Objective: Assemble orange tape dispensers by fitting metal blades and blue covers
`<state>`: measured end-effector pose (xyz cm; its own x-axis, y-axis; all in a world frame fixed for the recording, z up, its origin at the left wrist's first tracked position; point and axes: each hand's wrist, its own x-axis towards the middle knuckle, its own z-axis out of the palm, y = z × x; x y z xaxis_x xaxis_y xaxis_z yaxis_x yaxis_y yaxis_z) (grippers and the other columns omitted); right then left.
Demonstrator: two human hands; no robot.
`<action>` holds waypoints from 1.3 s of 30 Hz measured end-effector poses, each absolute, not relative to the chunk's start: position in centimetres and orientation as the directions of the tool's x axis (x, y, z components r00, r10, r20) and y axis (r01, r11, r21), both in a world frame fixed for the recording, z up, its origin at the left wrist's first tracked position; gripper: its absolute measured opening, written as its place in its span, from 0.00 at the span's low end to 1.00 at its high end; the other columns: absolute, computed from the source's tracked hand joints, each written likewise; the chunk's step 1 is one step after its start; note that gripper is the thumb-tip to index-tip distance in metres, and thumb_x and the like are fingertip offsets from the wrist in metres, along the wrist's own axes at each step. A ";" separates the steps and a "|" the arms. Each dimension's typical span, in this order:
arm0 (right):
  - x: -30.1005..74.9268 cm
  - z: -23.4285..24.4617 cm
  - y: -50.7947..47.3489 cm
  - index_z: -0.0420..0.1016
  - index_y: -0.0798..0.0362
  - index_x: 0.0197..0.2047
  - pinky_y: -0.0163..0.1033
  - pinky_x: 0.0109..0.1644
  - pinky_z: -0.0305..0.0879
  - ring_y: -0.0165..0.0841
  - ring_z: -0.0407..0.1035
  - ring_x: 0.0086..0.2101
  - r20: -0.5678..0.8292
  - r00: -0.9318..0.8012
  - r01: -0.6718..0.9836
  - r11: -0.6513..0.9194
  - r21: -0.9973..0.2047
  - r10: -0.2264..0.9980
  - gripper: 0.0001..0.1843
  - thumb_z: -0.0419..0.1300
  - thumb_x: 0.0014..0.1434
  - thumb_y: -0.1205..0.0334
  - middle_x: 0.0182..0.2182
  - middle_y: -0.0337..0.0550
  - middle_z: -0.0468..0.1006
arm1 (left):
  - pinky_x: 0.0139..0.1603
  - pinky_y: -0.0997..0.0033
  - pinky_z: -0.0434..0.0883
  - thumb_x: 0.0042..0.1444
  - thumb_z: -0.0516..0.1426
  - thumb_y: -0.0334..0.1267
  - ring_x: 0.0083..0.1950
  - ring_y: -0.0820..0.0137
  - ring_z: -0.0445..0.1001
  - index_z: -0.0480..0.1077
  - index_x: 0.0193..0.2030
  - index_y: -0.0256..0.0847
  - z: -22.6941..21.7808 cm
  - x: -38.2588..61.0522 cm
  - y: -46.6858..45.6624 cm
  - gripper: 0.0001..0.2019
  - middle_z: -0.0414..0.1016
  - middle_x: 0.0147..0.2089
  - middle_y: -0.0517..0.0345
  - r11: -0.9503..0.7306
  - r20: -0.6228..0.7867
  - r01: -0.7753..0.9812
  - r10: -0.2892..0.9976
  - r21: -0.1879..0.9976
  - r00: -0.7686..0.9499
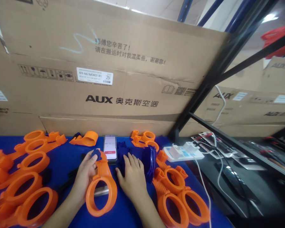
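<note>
My left hand (85,175) grips an orange plastic ring part (101,190) by its neck, with a small dark blue piece (96,154) at its top under my thumb. My right hand (132,177) rests on the blue mat (64,158), fingers curled over dark blue plastic parts (123,152); what the fingers hold is hidden. A larger dark blue curved part (149,162) stands just right of that hand. A phone (110,148) with a lit screen lies between and beyond both hands.
Several orange ring parts (21,177) are piled at left and more orange ring parts (178,193) at right. Big cardboard boxes (109,79) wall the back. A white power strip (182,152) with cables lies right, beside a black metal frame (204,88).
</note>
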<state>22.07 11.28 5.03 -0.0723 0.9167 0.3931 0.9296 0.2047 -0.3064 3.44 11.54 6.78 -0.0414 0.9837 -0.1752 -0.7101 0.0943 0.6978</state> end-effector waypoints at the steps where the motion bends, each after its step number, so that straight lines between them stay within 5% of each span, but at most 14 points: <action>1: 22.0 4.9 11.3 0.73 0.56 0.61 0.57 0.64 0.57 0.54 0.66 0.60 0.378 -0.075 0.943 0.189 -0.274 0.923 0.24 0.61 0.62 0.61 0.61 0.59 0.75 | 0.30 0.70 0.78 0.53 0.69 0.43 0.32 0.65 0.81 0.72 0.51 0.44 6.7 3.5 11.5 0.20 0.82 0.37 0.54 0.100 -0.172 -0.705 0.985 0.702 -0.032; 8: 22.3 5.4 11.5 0.79 0.51 0.51 0.51 0.51 0.63 0.47 0.73 0.48 0.389 -0.070 0.947 0.184 -0.263 0.919 0.14 0.57 0.64 0.67 0.49 0.52 0.82 | 0.34 0.69 0.79 0.52 0.70 0.43 0.35 0.64 0.82 0.71 0.53 0.46 6.6 3.6 11.2 0.22 0.82 0.40 0.54 0.091 -0.154 -0.690 0.988 0.718 -0.030; 13: 22.8 6.4 11.4 0.80 0.51 0.47 0.53 0.52 0.65 0.47 0.73 0.49 0.556 0.014 0.862 0.271 -0.428 0.831 0.12 0.55 0.69 0.63 0.47 0.52 0.82 | 0.39 0.64 0.80 0.53 0.70 0.43 0.38 0.61 0.83 0.71 0.56 0.46 6.8 3.7 11.2 0.25 0.83 0.41 0.53 0.094 -0.155 -0.677 0.987 0.730 -0.030; 17: 22.4 7.3 11.0 0.76 0.50 0.56 0.50 0.56 0.70 0.44 0.74 0.50 0.583 0.170 0.503 0.439 -0.744 0.794 0.14 0.57 0.70 0.58 0.49 0.51 0.81 | 0.45 0.61 0.80 0.54 0.68 0.42 0.44 0.58 0.84 0.70 0.59 0.46 7.0 3.8 11.0 0.26 0.84 0.45 0.51 0.093 -0.142 -0.691 0.990 0.717 -0.013; 19: 22.0 7.6 10.8 0.66 0.48 0.65 0.49 0.57 0.72 0.43 0.75 0.51 0.510 0.249 0.238 0.458 -0.856 0.823 0.23 0.59 0.69 0.57 0.51 0.50 0.80 | 0.45 0.60 0.80 0.55 0.67 0.43 0.45 0.57 0.84 0.70 0.59 0.47 7.0 3.7 11.0 0.26 0.84 0.46 0.50 0.136 -0.156 -0.705 0.987 0.696 0.036; 21: 21.8 7.7 10.8 0.62 0.47 0.69 0.49 0.57 0.73 0.42 0.75 0.52 0.435 0.264 0.042 0.441 -0.897 0.861 0.29 0.62 0.67 0.56 0.53 0.50 0.79 | 0.44 0.58 0.80 0.55 0.65 0.46 0.45 0.54 0.84 0.72 0.58 0.44 7.1 3.5 11.0 0.24 0.84 0.45 0.47 0.227 -0.188 -0.710 0.973 0.666 0.135; 24: 21.8 7.7 10.8 0.71 0.47 0.62 0.48 0.57 0.72 0.42 0.74 0.53 0.373 0.220 -0.074 0.397 -0.915 0.901 0.24 0.65 0.64 0.56 0.54 0.49 0.78 | 0.42 0.56 0.80 0.56 0.62 0.50 0.44 0.51 0.84 0.76 0.51 0.39 7.1 3.1 11.0 0.21 0.84 0.42 0.43 0.356 -0.191 -0.719 0.933 0.597 0.304; 29: 22.1 7.9 10.7 0.77 0.45 0.59 0.43 0.45 0.76 0.40 0.75 0.45 0.323 0.128 0.016 0.324 -0.946 0.938 0.20 0.62 0.66 0.53 0.54 0.48 0.77 | 0.45 0.54 0.80 0.58 0.59 0.53 0.43 0.52 0.84 0.78 0.48 0.36 7.0 2.6 11.0 0.22 0.84 0.42 0.41 0.339 -0.106 -0.773 0.936 0.535 0.337; 33: 21.7 7.6 10.8 0.80 0.46 0.57 0.44 0.55 0.71 0.40 0.72 0.49 0.386 0.087 0.215 0.361 -0.908 0.919 0.19 0.64 0.65 0.53 0.50 0.48 0.75 | 0.48 0.48 0.79 0.58 0.60 0.48 0.47 0.48 0.83 0.76 0.56 0.39 6.7 2.7 11.0 0.23 0.84 0.44 0.42 0.353 -0.107 -0.771 0.930 0.530 0.351; 39: 21.1 7.1 10.7 0.80 0.47 0.58 0.41 0.47 0.74 0.37 0.73 0.42 0.350 -0.028 0.193 0.349 -0.917 0.936 0.21 0.66 0.63 0.52 0.48 0.47 0.77 | 0.51 0.45 0.78 0.57 0.60 0.49 0.51 0.45 0.82 0.72 0.62 0.40 6.8 2.8 10.9 0.27 0.84 0.49 0.39 0.349 -0.122 -0.769 0.933 0.536 0.338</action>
<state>21.07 10.71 7.12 -0.0278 0.9364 0.3500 0.1927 0.3485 -0.9173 2.83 10.92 6.75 0.3378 0.9333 -0.1223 -0.7692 0.3485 0.5356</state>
